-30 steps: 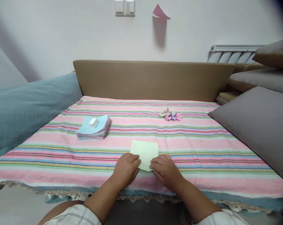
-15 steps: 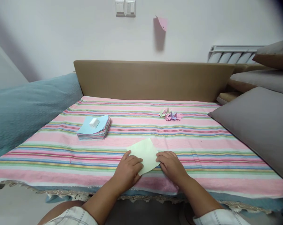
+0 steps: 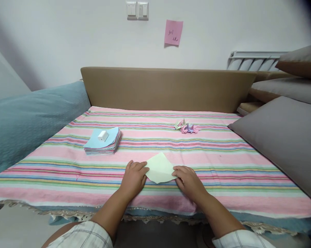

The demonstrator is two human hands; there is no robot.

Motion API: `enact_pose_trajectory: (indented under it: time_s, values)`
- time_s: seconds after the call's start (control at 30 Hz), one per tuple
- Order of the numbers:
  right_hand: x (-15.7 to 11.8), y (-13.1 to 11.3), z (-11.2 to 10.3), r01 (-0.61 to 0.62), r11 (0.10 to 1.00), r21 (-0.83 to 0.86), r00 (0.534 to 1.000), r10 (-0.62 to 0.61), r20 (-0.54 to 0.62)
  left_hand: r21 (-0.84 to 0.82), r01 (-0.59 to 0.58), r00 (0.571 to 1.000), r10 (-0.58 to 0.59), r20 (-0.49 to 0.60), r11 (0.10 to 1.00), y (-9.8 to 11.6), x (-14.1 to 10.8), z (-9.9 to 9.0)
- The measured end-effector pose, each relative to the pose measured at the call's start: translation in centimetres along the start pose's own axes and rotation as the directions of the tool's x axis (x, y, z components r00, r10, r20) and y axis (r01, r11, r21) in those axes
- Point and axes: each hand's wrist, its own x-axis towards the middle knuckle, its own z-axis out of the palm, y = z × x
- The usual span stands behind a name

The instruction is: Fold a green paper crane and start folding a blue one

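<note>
A pale green sheet of paper [image 3: 160, 168] lies near the front of the striped cloth, turned so that one corner points away from me. My left hand [image 3: 133, 177] pinches its left corner between thumb and fingers. At the opposite corner, my right hand [image 3: 188, 181] grips the paper the same way. The lower edge of the sheet bows up slightly toward me. Farther back on the right sits a small heap of folded paper pieces [image 3: 188, 127] in pink, purple and green.
A stack of coloured paper [image 3: 102, 146] with a small white block [image 3: 103, 135] on top stands at left. Grey cushions [image 3: 281, 127] pile up at right, a blue bolster [image 3: 39, 113] lies left, and a brown backrest [image 3: 168, 89] rises behind. A pink note [image 3: 173, 32] hangs on the wall.
My left hand has moved left, from the paper's lower left side to its left corner. The paper's near part has drawn back. The pink wall note has swung down flat.
</note>
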Motion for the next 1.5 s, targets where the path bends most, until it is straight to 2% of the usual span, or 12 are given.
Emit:
enact_pose_trajectory:
  time_s: [0.2,0.37,0.6,0.8,0.93,1.03,1.1,1.17,1.33,1.5]
  values:
    - [0.3,-0.1,-0.7,-0.104,0.993,0.047,0.994,0.103,0.038,-0.026,0.010,1.000,-0.010,-0.002,1.000,0.6,-0.2,-1.2]
    - [0.6,0.0,-0.6,-0.209,0.972,0.107,0.978,0.206,0.037,0.011,0.077,0.997,-0.076,-0.011,0.997,0.1,-0.2,-1.4]
    - [1.1,0.4,0.2,-0.257,0.966,0.043,0.965,0.258,-0.036,0.076,0.163,0.987,-0.161,-0.026,0.984,-0.6,0.0,-1.2]
    - [1.4,0.6,0.4,-0.250,0.968,-0.018,0.967,0.249,-0.061,0.102,0.192,0.981,-0.190,-0.027,0.976,-0.3,-0.1,-1.3]
    - [1.4,0.5,0.5,-0.263,0.964,-0.035,0.964,0.260,-0.060,0.101,0.118,0.991,-0.111,-0.074,0.988,0.2,-0.1,-1.1]
    - [1.5,0.4,0.4,-0.254,0.966,-0.035,0.965,0.252,-0.069,0.080,-0.032,0.998,0.037,-0.059,0.996,0.7,-0.3,-0.2]
    - [1.5,0.4,0.4,-0.247,0.969,-0.034,0.967,0.243,-0.077,0.043,-0.155,0.987,0.156,-0.023,0.987,1.1,-0.4,0.6]
    - [1.5,0.3,0.4,-0.252,0.967,-0.030,0.966,0.249,-0.072,0.013,-0.227,0.974,0.227,-0.006,0.974,1.5,-0.6,1.3]
    - [1.5,0.2,0.4,-0.253,0.967,-0.029,0.966,0.251,-0.057,-0.015,-0.229,0.971,0.230,0.064,0.973,2.2,-0.9,1.6]
    - [1.0,-1.1,0.8,-0.098,0.993,-0.069,0.992,0.092,-0.090,-0.015,-0.221,0.968,0.221,0.121,0.975,2.3,-0.9,1.2]
